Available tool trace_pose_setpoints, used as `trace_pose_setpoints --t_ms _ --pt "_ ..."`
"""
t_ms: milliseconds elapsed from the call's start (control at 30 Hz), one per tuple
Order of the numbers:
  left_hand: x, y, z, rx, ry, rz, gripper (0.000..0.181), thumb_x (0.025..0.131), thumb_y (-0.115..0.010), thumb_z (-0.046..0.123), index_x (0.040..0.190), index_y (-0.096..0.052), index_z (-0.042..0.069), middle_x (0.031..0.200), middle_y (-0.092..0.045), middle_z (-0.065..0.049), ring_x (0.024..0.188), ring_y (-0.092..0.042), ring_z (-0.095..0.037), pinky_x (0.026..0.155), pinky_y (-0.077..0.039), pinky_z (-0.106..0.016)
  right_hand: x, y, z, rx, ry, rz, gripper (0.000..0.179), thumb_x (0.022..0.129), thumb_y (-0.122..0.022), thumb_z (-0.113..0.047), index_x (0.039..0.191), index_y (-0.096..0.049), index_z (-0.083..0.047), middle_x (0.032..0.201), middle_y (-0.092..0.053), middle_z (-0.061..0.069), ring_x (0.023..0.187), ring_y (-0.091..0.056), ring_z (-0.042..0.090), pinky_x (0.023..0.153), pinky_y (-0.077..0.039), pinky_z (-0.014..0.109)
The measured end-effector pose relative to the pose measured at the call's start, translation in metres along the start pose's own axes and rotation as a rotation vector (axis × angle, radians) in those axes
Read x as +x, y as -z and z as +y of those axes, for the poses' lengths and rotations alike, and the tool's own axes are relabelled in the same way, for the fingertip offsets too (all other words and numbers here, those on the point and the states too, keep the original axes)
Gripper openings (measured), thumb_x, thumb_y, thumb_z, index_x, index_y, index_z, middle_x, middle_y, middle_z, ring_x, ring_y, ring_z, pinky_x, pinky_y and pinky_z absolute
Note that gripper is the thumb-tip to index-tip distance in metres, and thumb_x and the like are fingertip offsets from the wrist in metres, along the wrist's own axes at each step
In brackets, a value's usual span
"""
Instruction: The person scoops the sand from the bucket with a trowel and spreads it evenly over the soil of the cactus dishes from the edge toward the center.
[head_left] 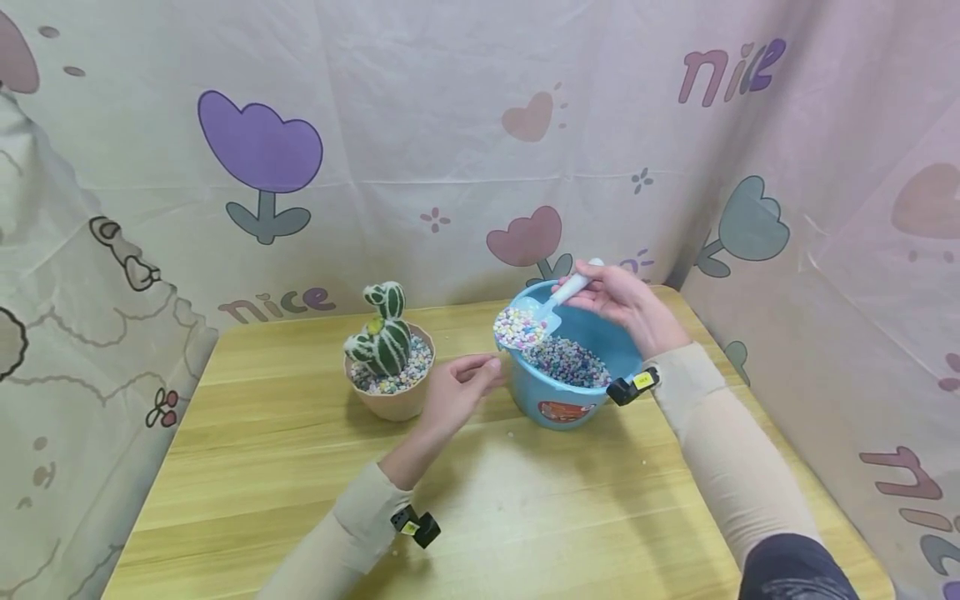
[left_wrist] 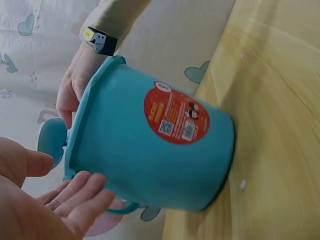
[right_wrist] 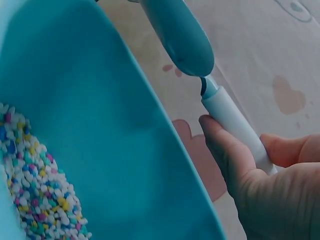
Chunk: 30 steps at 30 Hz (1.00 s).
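Observation:
My right hand (head_left: 622,304) holds a small blue scoop (head_left: 547,315) by its white handle (right_wrist: 235,122), thumb and fingers round it. Colourful pebbles (head_left: 519,327) heap in the scoop, which is over the left rim of a blue bucket (head_left: 558,404). More mixed pebbles (right_wrist: 42,187) lie inside the bucket. Between bucket and potted cactus is my left hand (head_left: 461,387), palm turned up and fingers loosely bent, holding nothing. In the left wrist view its fingers (left_wrist: 82,197) are near the bucket's side. The green cactus (head_left: 386,342) stands among pebbles in a peach pot (head_left: 397,406).
Bucket and pot stand on a wooden table (head_left: 525,517). A few stray pebbles (left_wrist: 243,184) lie on the tabletop. A printed cloth (head_left: 420,125) hangs behind the table and along both sides.

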<state>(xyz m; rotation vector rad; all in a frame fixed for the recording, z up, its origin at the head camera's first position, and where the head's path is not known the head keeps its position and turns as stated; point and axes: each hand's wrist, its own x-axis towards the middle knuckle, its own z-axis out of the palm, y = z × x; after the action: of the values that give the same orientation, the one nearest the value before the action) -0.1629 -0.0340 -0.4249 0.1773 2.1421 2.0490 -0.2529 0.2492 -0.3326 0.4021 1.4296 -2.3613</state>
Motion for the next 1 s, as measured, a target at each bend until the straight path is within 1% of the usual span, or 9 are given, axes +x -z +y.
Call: trace_pose_setpoints --t_ms 67,167,267,500,600,700,833,900,1000 --pt "-0.004 0.008 -0.003 0.041 -0.028 0.034 0.034 0.099 -0.075 0.025 0.125 -0.075 0.004 0.111 -0.080 -0.018 0.101 -0.080 -0.031 0.090 -0.066 -0.038 0.003 -0.006 0.001 -0.011 0.002 0.010 0.017 0.110 -0.055 -0.019 0.120 -0.052 -0.006 0.104 -0.074 0.016 0.101 -0.079 0.029 0.105 -0.051 0.044" --pt "-0.008 0.021 -0.007 0.068 -0.068 0.087 0.029 0.097 -0.077 0.021 0.121 -0.078 0.004 0.107 -0.081 -0.017 0.098 -0.080 -0.029 0.085 -0.067 -0.032 0.007 -0.016 0.003 -0.032 0.009 0.013 0.023 0.110 -0.053 -0.019 0.129 -0.046 -0.007 0.104 -0.072 0.015 0.102 -0.078 0.031 0.107 -0.051 0.044" --pt "-0.014 0.034 -0.009 0.087 -0.075 0.137 0.028 0.096 -0.078 0.018 0.120 -0.078 0.004 0.107 -0.081 -0.018 0.098 -0.080 -0.030 0.083 -0.067 -0.030 0.010 -0.025 0.005 -0.061 0.014 0.010 0.022 0.111 -0.051 -0.020 0.128 -0.045 -0.007 0.101 -0.072 0.014 0.118 -0.073 0.035 0.106 -0.052 0.043" --pt "-0.035 0.070 -0.011 0.180 -0.125 0.188 0.034 0.097 -0.078 0.017 0.125 -0.074 -0.001 0.119 -0.077 -0.021 0.109 -0.077 -0.034 0.091 -0.063 -0.026 0.023 -0.044 0.009 -0.082 0.020 0.020 0.020 0.112 -0.050 -0.020 0.123 -0.050 -0.004 0.095 -0.073 0.012 0.115 -0.074 0.033 0.110 -0.051 0.042" --pt "-0.044 0.086 -0.013 0.233 -0.124 0.217 0.034 0.097 -0.078 0.019 0.124 -0.075 0.000 0.118 -0.078 -0.021 0.110 -0.077 -0.033 0.089 -0.062 -0.020 0.028 -0.052 0.011 -0.089 0.024 0.020 0.020 0.113 -0.048 -0.020 0.123 -0.049 -0.003 0.094 -0.072 0.012 0.133 -0.064 0.038 0.112 -0.049 0.042" --pt "-0.051 0.100 -0.013 0.268 -0.103 0.257 0.035 0.097 -0.079 0.022 0.124 -0.076 0.001 0.116 -0.079 -0.020 0.107 -0.078 -0.025 0.085 -0.061 -0.015 0.033 -0.060 0.015 -0.082 0.022 0.027 0.019 0.113 -0.047 -0.020 0.123 -0.049 -0.004 0.091 -0.072 0.012 0.149 -0.045 0.042 0.113 -0.048 0.042" --pt "-0.055 0.117 -0.012 0.258 -0.095 0.321 0.038 0.096 -0.080 0.025 0.124 -0.076 0.000 0.116 -0.078 -0.022 0.095 -0.076 -0.001 0.082 -0.060 -0.012 0.040 -0.071 0.021 -0.050 0.010 0.038 0.020 0.112 -0.049 -0.018 0.124 -0.051 -0.002 0.089 -0.072 0.015 0.151 -0.042 0.042 0.117 -0.045 0.046" --pt "-0.055 0.126 -0.012 0.255 -0.116 0.359 0.039 0.095 -0.081 0.026 0.124 -0.076 -0.001 0.115 -0.078 -0.022 0.091 -0.073 0.008 0.082 -0.060 -0.011 0.043 -0.075 0.023 -0.055 0.011 0.042 0.020 0.112 -0.050 -0.017 0.123 -0.052 -0.001 0.089 -0.072 0.015 0.150 -0.044 0.042 0.118 -0.044 0.047" --pt "-0.050 0.138 -0.014 0.262 -0.148 0.405 0.046 0.093 -0.083 0.028 0.130 -0.073 0.002 0.120 -0.078 -0.019 0.097 -0.076 0.001 0.083 -0.059 -0.011 0.046 -0.081 0.026 -0.068 0.018 0.045 0.021 0.112 -0.049 -0.017 0.125 -0.052 -0.001 0.090 -0.071 0.015 0.149 -0.045 0.042 0.118 -0.045 0.048"
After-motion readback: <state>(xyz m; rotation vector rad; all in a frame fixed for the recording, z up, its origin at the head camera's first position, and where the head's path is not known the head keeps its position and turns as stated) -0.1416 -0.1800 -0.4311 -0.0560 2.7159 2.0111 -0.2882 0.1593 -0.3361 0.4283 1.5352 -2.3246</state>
